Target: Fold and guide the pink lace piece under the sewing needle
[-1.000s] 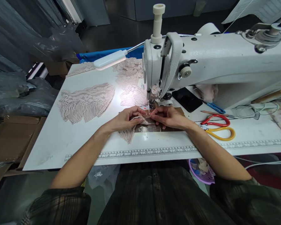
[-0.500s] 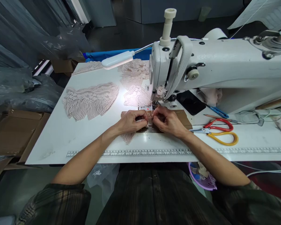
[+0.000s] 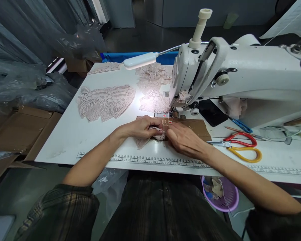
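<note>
My left hand (image 3: 146, 127) pinches a small bunched piece of pale pink lace (image 3: 159, 135) between thumb and fingers, just in front of the sewing machine (image 3: 198, 73). Part of that lace hangs down to the left, under the hand. Close against it on the right, my right hand (image 3: 184, 138) is closed with its fingertips at the lace's edge; its fingers are curled and mostly hide what they grip. Both hands are over a brown strip (image 3: 197, 129) lying on the table by the needle area.
More lace pieces (image 3: 106, 100) lie to the left and behind, under a lit lamp (image 3: 140, 61). Scissors (image 3: 240, 144) with red and yellow handles and a black phone (image 3: 212, 112) are at right. A ruler scale (image 3: 150, 161) runs along the front edge. Below hangs a purple basket (image 3: 230, 195).
The view has shifted, so the table and machine appear farther right. My right hand has turned palm-down and lies lower beside the lace; more of the bunched lace shows in my left hand.
</note>
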`<move>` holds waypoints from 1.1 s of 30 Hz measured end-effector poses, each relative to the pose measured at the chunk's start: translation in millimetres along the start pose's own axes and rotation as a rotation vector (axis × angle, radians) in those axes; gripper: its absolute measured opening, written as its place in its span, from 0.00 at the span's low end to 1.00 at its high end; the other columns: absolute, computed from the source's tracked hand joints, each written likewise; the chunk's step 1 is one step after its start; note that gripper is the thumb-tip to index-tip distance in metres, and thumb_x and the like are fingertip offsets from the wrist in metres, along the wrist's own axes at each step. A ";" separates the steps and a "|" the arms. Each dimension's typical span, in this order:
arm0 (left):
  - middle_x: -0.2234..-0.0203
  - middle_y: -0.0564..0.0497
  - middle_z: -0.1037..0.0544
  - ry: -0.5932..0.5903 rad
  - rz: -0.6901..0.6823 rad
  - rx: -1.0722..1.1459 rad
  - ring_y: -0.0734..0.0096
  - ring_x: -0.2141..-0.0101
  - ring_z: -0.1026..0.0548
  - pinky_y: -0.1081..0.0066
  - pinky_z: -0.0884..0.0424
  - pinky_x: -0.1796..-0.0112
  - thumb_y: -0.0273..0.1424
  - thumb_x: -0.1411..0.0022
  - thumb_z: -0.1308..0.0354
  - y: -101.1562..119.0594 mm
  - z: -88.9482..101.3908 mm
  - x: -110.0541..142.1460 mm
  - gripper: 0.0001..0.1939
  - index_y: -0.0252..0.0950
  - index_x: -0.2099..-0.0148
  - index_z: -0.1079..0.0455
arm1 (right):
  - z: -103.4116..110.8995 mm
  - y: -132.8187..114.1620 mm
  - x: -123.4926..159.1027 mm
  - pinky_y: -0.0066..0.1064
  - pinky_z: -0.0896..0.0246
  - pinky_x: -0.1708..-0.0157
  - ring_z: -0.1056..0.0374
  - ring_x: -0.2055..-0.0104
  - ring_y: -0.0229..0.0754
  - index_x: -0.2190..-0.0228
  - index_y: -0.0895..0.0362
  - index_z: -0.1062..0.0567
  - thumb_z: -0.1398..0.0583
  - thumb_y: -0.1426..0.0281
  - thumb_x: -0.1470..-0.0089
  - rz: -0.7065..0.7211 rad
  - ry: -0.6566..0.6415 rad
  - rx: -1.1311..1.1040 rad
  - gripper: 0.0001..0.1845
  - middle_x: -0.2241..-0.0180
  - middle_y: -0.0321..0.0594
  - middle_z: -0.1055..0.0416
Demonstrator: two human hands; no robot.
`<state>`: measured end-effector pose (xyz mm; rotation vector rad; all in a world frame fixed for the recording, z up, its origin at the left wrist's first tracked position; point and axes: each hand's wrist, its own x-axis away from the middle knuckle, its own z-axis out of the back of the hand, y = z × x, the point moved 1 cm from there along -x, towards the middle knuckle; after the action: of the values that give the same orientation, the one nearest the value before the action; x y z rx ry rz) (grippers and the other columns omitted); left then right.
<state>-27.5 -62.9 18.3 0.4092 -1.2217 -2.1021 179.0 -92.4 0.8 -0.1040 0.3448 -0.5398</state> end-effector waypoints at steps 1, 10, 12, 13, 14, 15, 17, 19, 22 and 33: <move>0.73 0.52 0.25 -0.008 0.003 0.005 0.74 0.71 0.30 0.74 0.36 0.69 0.34 0.39 0.42 0.8 1.0 0.8 0.08 0.36 0.67 0.26 | 1.7 8.1 6.0 0.36 0.46 0.67 0.39 0.68 0.45 0.70 0.56 0.36 0.53 0.78 0.41 -0.013 -0.029 0.107 0.09 0.70 0.47 0.32; 0.78 0.55 0.31 0.075 0.121 0.156 0.77 0.77 0.36 0.75 0.39 0.74 0.41 0.38 0.39 -2.4 -2.5 0.6 0.14 0.34 0.59 0.28 | 38.7 43.3 59.0 0.32 0.48 0.76 0.40 0.79 0.40 0.61 0.57 0.30 0.48 0.63 0.37 -0.583 -0.039 -0.118 0.12 0.77 0.37 0.32; 0.79 0.57 0.33 0.131 0.132 0.146 0.79 0.78 0.38 0.76 0.41 0.75 0.42 0.39 0.38 -1.2 -7.7 -1.8 0.15 0.35 0.60 0.30 | 36.2 31.2 46.4 0.30 0.42 0.73 0.35 0.75 0.39 0.58 0.57 0.29 0.44 0.58 0.39 -0.543 0.001 -0.375 0.16 0.73 0.38 0.28; 0.78 0.56 0.32 0.154 0.127 0.151 0.79 0.77 0.37 0.76 0.40 0.75 0.42 0.39 0.38 -0.6 -10.2 -3.0 0.15 0.35 0.62 0.31 | 33.2 25.6 37.7 0.30 0.39 0.70 0.32 0.70 0.40 0.56 0.57 0.28 0.41 0.57 0.41 -0.502 0.030 -0.469 0.19 0.68 0.40 0.26; 0.77 0.55 0.30 0.171 0.113 0.164 0.78 0.76 0.35 0.76 0.39 0.74 0.42 0.40 0.38 -0.1 -12.3 -3.9 0.15 0.35 0.63 0.31 | 29.5 21.0 28.5 0.31 0.37 0.66 0.30 0.66 0.41 0.54 0.57 0.27 0.38 0.55 0.43 -0.459 0.049 -0.541 0.22 0.64 0.42 0.25; 0.75 0.53 0.28 0.181 0.093 0.182 0.77 0.75 0.32 0.76 0.38 0.73 0.42 0.40 0.38 0.2 -13.8 -4.6 0.15 0.35 0.64 0.31 | 25.5 17.6 19.4 0.31 0.37 0.64 0.30 0.63 0.42 0.53 0.57 0.27 0.37 0.55 0.45 -0.429 0.050 -0.596 0.24 0.62 0.43 0.25; 0.73 0.51 0.25 0.206 0.052 0.207 0.76 0.73 0.30 0.75 0.36 0.72 0.41 0.40 0.38 -0.3 -14.7 -5.1 0.14 0.34 0.65 0.29 | 18.3 14.2 4.1 0.30 0.38 0.65 0.30 0.64 0.41 0.55 0.57 0.25 0.37 0.56 0.44 -0.415 0.027 -0.676 0.21 0.64 0.41 0.24; 0.75 0.51 0.25 0.247 0.042 0.167 0.76 0.75 0.31 0.75 0.37 0.74 0.40 0.40 0.38 -1.3 -13.3 -4.6 0.14 0.33 0.65 0.26 | 14.2 14.5 -5.7 0.28 0.42 0.69 0.32 0.70 0.37 0.62 0.58 0.23 0.39 0.59 0.41 -0.440 -0.001 -0.711 0.15 0.71 0.38 0.26; 0.78 0.52 0.26 0.355 0.062 0.032 0.78 0.78 0.35 0.75 0.41 0.76 0.39 0.41 0.37 -0.9 -9.8 -3.2 0.12 0.33 0.66 0.23 | 13.7 18.6 -9.8 0.27 0.47 0.73 0.37 0.76 0.34 0.69 0.59 0.24 0.40 0.66 0.42 -0.484 -0.011 -0.700 0.09 0.78 0.33 0.30; 0.72 0.49 0.23 0.384 0.152 0.306 0.74 0.72 0.28 0.75 0.31 0.71 0.44 0.45 0.33 -5.8 -15.4 -8.7 0.18 0.32 0.65 0.24 | 4.9 21.9 -2.1 0.27 0.47 0.75 0.41 0.77 0.33 0.69 0.60 0.25 0.39 0.59 0.44 -0.589 0.126 -0.892 0.15 0.79 0.33 0.33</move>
<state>-14.7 -64.9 4.9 0.7905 -1.2942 -1.6157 189.6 -72.7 2.0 -1.0615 0.6677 -0.9429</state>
